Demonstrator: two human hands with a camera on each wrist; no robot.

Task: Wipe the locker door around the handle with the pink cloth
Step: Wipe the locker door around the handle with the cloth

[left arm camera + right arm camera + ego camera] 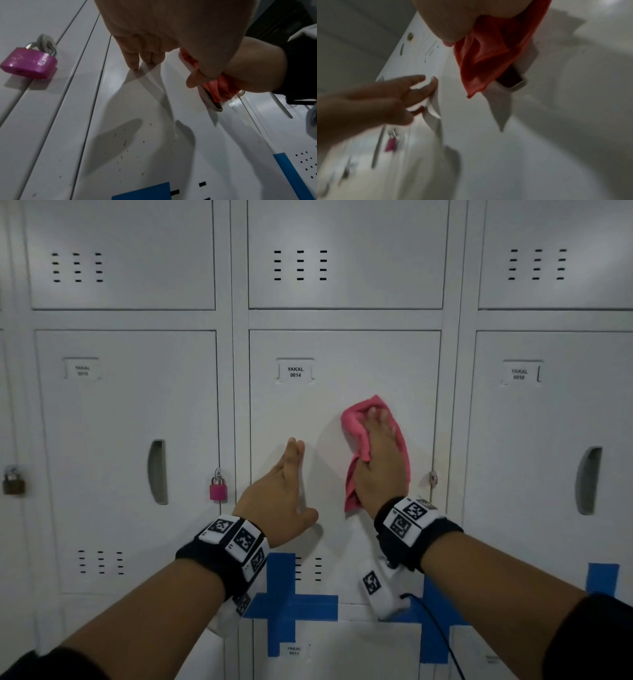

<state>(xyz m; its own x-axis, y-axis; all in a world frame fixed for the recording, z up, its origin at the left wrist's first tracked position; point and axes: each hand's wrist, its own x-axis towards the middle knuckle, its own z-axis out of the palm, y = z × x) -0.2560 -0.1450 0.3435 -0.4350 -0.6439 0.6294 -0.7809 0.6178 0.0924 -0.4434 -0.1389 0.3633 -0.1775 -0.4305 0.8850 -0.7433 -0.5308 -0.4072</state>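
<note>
right hand point(380, 460) flat on pink cloth point(356, 422) | left hand point(284, 491) seemingly touching locker door point(329, 350)

Pale grey lockers, one pink cloth, blue tape

The locker door point(342, 405) is pale grey-white; its label point(295, 372) has black letters. The cloth point(356, 422) is pink. The padlock point(218, 491) is magenta, another padlock point(13, 484) brass-brown. Tape strips point(287, 604) are blue. Both wristbands point(236, 539) are black with black-and-white square markers.

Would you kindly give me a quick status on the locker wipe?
Right hand flat, pressing pink cloth onto locker door over the handle. Left hand open, fingertips on door. Nothing obstructing.
</note>
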